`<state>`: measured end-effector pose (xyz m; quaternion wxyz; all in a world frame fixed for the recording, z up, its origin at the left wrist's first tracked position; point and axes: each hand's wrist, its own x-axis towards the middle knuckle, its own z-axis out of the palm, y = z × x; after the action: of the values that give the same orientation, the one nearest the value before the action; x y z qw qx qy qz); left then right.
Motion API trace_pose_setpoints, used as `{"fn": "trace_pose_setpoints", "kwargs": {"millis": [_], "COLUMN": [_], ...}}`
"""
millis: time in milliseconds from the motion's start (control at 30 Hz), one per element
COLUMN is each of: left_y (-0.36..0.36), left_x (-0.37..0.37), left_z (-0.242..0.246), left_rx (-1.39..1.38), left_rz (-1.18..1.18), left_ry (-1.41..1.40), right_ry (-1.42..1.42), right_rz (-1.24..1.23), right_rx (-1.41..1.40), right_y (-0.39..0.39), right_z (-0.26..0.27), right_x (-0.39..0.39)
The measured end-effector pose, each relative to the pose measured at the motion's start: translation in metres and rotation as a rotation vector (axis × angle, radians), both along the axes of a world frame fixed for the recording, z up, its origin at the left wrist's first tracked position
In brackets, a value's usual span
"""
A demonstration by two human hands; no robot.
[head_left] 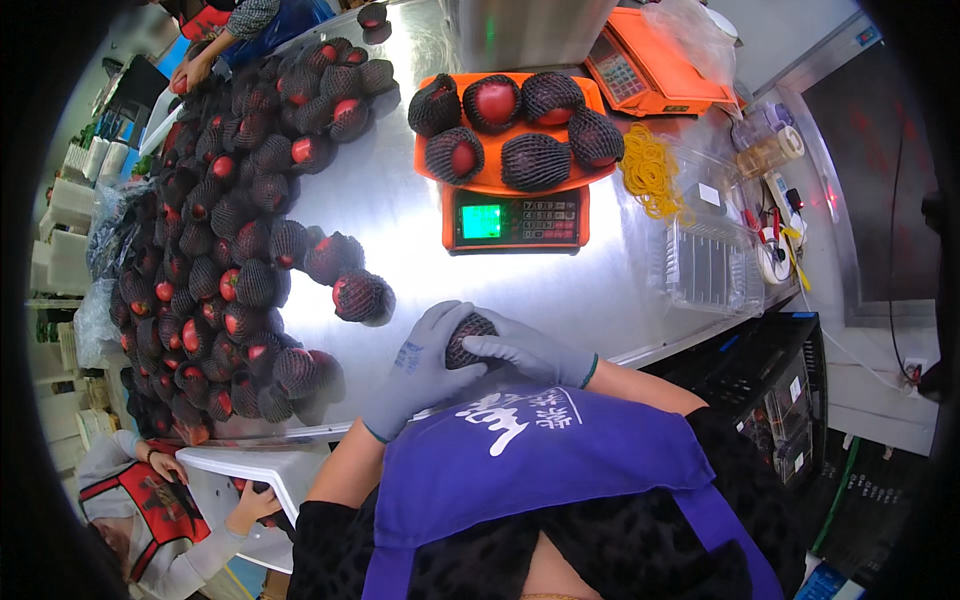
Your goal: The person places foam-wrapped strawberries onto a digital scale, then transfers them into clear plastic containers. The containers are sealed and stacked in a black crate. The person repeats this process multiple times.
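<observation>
My left hand (pixel 431 367) and my right hand (pixel 529 349), both in grey gloves, close around one round fruit in a black foam net (pixel 469 339) near the table's front edge. Beyond them stands a digital scale (pixel 516 219) with a lit green display. Its orange tray (pixel 491 177) holds several netted red fruits (pixel 495 101). To the left a large pile of netted red fruits (pixel 247 240) covers that side of the metal table (pixel 420 262). One netted fruit (pixel 360 295) lies apart, nearest my left hand.
Yellow rubber bands (pixel 649 172) and clear plastic trays (pixel 712 262) lie on the right. Behind them is a second orange scale (pixel 652 71). A co-worker (pixel 154 517) reaches into a white foam box (pixel 277 469) at lower left; another person's hand (pixel 191 73) touches fruit at upper left.
</observation>
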<state>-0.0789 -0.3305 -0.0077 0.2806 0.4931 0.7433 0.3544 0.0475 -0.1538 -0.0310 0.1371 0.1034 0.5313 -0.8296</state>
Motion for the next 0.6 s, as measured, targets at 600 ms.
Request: {"fn": "trace_pose_setpoints", "kwargs": {"millis": [600], "left_y": [0.024], "left_x": [-0.014], "left_z": [-0.003], "left_rx": [0.117], "left_rz": [0.082], "left_ry": [0.109], "right_ry": [0.167], "right_rz": [-0.413], "right_rx": [0.746], "right_y": [0.080], "right_z": [0.043], "right_x": [-0.008]}}
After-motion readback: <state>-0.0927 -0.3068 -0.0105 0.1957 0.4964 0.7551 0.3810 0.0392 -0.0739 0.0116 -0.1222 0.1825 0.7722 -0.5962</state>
